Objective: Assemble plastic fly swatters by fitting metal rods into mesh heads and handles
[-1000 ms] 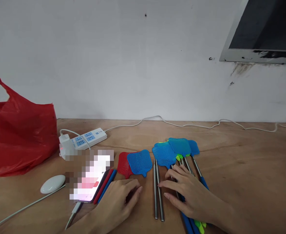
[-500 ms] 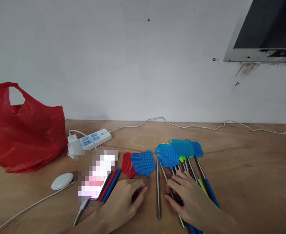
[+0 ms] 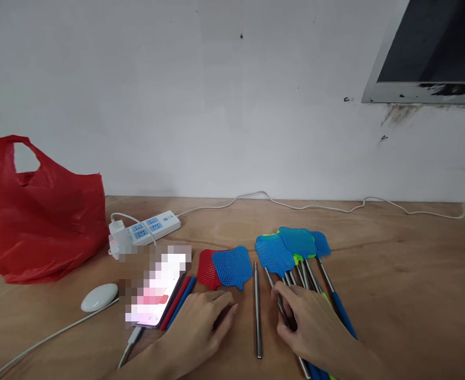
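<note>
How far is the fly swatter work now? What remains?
Looks done: a pile of swatters, heads on rods, lies on the right of the table. In hand: the right hand grips a metal rod; the left hand rests empty on the table. Left, apparently: a red head, a blue head, one bare rod and red and blue grips lie apart.

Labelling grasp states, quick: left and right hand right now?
Left hand: open, resting on the table, holding nothing.
Right hand: pinched shut on a metal rod.
</note>
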Motion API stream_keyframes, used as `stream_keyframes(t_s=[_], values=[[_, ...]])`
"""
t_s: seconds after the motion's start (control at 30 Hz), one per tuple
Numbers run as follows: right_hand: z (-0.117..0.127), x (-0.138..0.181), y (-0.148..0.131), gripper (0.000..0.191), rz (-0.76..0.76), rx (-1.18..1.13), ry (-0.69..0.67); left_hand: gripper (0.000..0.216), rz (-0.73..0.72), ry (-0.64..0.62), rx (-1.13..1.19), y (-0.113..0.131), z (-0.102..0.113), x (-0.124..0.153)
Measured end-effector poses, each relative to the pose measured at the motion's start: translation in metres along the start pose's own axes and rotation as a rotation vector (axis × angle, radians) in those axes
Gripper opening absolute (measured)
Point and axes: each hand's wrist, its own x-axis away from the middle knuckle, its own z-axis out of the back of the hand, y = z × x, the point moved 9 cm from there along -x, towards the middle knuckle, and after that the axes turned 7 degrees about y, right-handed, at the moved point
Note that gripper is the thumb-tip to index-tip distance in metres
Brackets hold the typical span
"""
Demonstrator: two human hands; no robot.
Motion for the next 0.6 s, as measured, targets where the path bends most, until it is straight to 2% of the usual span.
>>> stream_keyframes(t_s=[0.1,0.23,0.33,0.47,0.6], values=[[0.007,-0.004,0.004,0.024,-0.073,-0.169,0.022,0.025,0.057,-0.019,-0.174,-0.006,0.011,-0.001],[0.016,-0.009,0.017,0.024,-0.168,-0.423,0.091,0.029,0.271,-0.121,-0.548,-0.034,0.028,0.005],[0.018,-0.010,0.031,0.023,-0.259,-0.616,0.156,0.033,0.385,-0.152,-0.710,-0.048,0.040,0.012],[0.016,-0.009,0.039,0.023,-0.361,-0.831,0.171,0.035,0.399,-0.146,-0.734,-0.053,0.040,0.016],[0.014,-0.010,0.037,0.023,-0.411,-0.922,0.145,0.039,0.349,-0.132,-0.751,-0.051,0.036,0.016]])
